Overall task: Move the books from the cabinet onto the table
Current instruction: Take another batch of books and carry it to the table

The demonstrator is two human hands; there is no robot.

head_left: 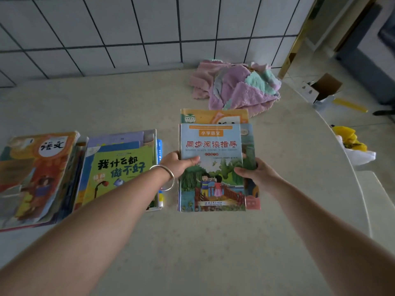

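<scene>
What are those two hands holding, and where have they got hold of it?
Both hold the light-blue book on top of the right-hand pile. The left hand grips its left edge, thumb on the cover; the right hand grips the right edge.

The pale blue paperback book with a painted scene of two children on a red bridge carries an orange band near its top reading "小学语文", and beneath it the large red title "同步阅读指导". The finer lines under that title and along the bottom edge are too small to read.

The lime-green picture book topping the middle stack bears bold black and blue characters, "我什么都做不好".

The orange and red textbook on the leftmost stack shows "语文" in black brush script on a white patch.

The orange-covered book lying partly under the blue one has its print mostly hidden and unreadable.
</scene>
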